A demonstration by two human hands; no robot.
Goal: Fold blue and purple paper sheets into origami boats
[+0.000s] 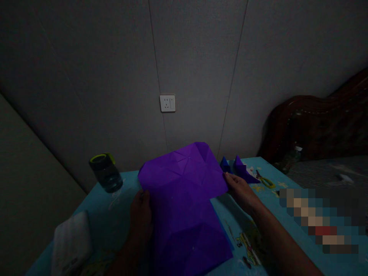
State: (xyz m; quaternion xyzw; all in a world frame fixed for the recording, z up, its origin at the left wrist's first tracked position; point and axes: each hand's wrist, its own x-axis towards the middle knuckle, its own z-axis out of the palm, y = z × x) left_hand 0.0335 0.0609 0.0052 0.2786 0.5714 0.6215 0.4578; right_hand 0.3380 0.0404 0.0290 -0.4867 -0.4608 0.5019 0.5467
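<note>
A large sheet of creased purple paper is held up above the table, its surface crossed by many fold lines. My left hand pinches its left edge, and my right hand pinches its right corner between thumb and fingers. Below it lies more creased purple paper with a blue edge along its right side; whether the two parts are joined I cannot tell. Behind my right hand stand a folded purple paper shape and a folded blue paper shape.
A dark water bottle with a green rim stands at the left. A white package lies nearer on the blue patterned tablecloth. Yellow-handled scissors lie at the right. A wall with a socket rises behind; a bed headboard is right.
</note>
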